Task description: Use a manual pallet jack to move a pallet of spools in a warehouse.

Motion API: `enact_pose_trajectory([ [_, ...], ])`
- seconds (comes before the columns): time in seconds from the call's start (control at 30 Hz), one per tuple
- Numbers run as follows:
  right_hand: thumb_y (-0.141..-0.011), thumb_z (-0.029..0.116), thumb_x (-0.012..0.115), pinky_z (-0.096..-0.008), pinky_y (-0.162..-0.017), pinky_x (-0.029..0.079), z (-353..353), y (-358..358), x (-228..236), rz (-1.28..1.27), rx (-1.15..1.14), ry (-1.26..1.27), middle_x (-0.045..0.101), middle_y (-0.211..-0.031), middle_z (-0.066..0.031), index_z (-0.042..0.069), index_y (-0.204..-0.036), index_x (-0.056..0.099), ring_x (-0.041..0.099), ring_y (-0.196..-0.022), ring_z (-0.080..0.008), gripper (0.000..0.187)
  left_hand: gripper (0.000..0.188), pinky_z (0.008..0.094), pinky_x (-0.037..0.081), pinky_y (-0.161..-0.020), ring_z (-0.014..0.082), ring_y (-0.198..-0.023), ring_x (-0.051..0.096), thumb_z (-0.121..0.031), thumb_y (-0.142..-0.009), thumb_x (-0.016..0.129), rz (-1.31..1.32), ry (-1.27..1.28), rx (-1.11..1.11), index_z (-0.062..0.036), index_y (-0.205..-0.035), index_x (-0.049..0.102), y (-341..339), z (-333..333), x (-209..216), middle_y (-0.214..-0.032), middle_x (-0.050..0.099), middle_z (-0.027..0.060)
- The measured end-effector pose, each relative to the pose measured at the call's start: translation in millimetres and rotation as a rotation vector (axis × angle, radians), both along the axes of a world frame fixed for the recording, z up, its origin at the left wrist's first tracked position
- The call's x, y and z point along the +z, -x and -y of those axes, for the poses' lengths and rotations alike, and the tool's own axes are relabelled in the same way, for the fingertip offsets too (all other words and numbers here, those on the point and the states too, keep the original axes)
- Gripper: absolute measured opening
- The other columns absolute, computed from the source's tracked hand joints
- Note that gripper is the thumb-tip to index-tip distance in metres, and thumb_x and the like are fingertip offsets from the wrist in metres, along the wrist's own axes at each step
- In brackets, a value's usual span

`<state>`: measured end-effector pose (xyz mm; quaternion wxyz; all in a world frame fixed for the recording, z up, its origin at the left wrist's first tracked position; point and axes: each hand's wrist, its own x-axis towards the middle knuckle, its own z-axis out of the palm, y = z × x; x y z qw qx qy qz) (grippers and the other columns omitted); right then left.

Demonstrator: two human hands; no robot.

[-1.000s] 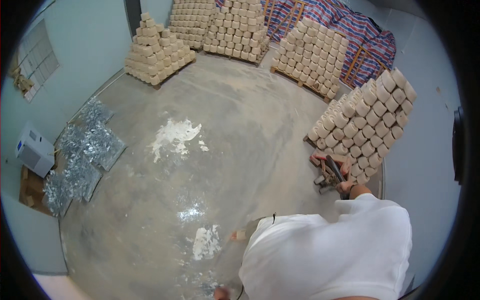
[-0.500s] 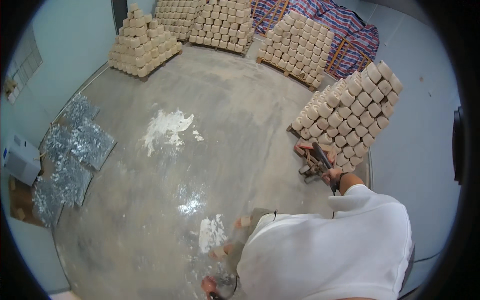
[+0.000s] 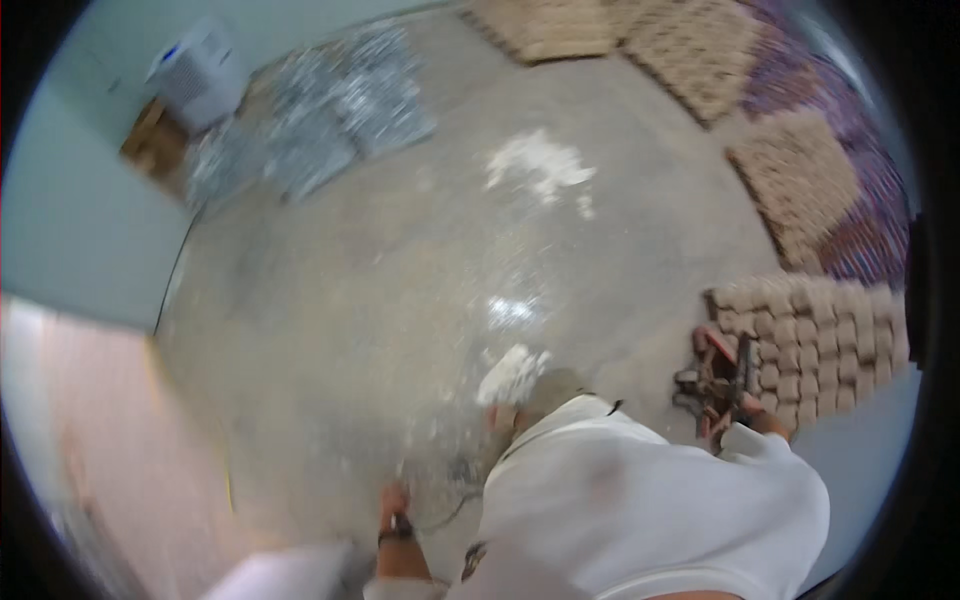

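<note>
My right hand (image 3: 750, 406) is wrapped around the black handle (image 3: 743, 364) of a red pallet jack (image 3: 712, 345), at the right. Beside the jack stands a tall stack of cream, rounded cylindrical pieces (image 3: 820, 345). My left hand (image 3: 394, 497) hangs low over the floor at the lower middle, a dark band on its wrist. Motion blur smears its fingers, so I cannot make out their pose. A thin dark cord (image 3: 450, 515) runs near that wrist.
More stacks of cream pieces (image 3: 795, 185) line the far right, with striped sheeting (image 3: 870, 210) behind. Silver crinkled sheets (image 3: 310, 150), a white box-shaped appliance (image 3: 200, 80) and a brown carton (image 3: 155, 140) are at the far left. White patches (image 3: 540, 165) mark the grey floor (image 3: 350, 290). A pinkish floor (image 3: 130, 430) begins lower left.
The whole view has swung left, so the stacks and silver sheets appear farther right. The pinkish floor has come into view. My left hand shows more fully; my right hand stays on the handle.
</note>
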<state>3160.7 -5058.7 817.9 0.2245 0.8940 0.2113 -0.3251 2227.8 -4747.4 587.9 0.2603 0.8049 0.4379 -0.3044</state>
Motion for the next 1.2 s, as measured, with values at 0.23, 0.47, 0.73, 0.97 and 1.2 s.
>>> enact_pose_trajectory([
  [0.23, -0.072, 0.028, 0.062, -0.0405, -0.084, 0.047, -200.5, 89.2, 47.1, 0.332, -0.858, -0.212, 0.067, -0.099, -0.0174, 0.0, -0.102, 0.068, 0.062, -0.095, -0.0297, 0.042, 0.036, 0.0399, 0.049, -0.08, 0.0229, -0.094, 0.063, -0.036, -0.095, 0.048, 0.329, 0.51, 1.422, -0.0064, -0.111, 0.062, -80.5, -112.1, -34.5, -0.101, 0.066, 0.0074],
  [0.47, -0.07, 0.024, 0.068, -0.038, -0.081, 0.048, -140.3, 109.3, 49.9, 0.438, -0.96, -0.281, 0.067, -0.097, -0.0144, 0.001, -0.101, 0.069, 0.063, -0.092, -0.0272, 0.039, 0.032, 0.0403, 0.049, -0.078, 0.0233, -0.092, 0.063, -0.035, -0.094, 0.05, 0.43, 0.565, 1.455, -0.0081, -0.107, 0.063, -107.6, -183.1, -31.1, -0.099, 0.066, 0.0073],
  [0.73, -0.074, 0.033, 0.061, -0.0398, -0.101, 0.041, -205.4, 150.6, 105.3, 0.204, -1.022, -0.315, 0.06, -0.126, -0.0185, 0.005, -0.121, 0.063, 0.054, -0.122, -0.0327, 0.054, 0.028, 0.0406, 0.05, -0.077, 0.0237, -0.09, 0.063, -0.033, -0.092, 0.052, 0.395, 0.583, 1.436, -0.01, -0.103, 0.064, -111.9, -257.5, 9.1, -0.096, 0.066, 0.0072],
  [0.97, -0.073, 0.025, 0.067, -0.035, -0.071, 0.047, -297.1, 212.8, 165.8, 0.343, -1.023, -0.287, 0.066, -0.082, -0.0076, 0.007, -0.089, 0.071, 0.062, -0.077, -0.0228, 0.024, 0.025, 0.041, 0.05, -0.075, 0.0241, -0.089, 0.063, -0.032, -0.091, 0.054, 0.383, 0.58, 1.424, -0.0116, -0.1, 0.065, -82.3, -288.5, 40.5, -0.094, 0.066, 0.0071],
  [1.2, -0.085, 0.019, 0.061, -0.0321, -0.064, 0.045, -266.8, 209.8, 87.3, 0.265, -0.613, -0.166, 0.063, -0.074, -0.0041, 0.008, -0.084, 0.069, 0.062, -0.073, -0.0177, 0.014, 0.021, 0.0413, 0.05, -0.074, 0.0245, -0.087, 0.063, -0.03, -0.089, 0.056, 0.409, 0.635, 1.421, -0.0132, -0.096, 0.066, -7.6, -290.4, 24.3, -0.092, 0.066, 0.007],
])
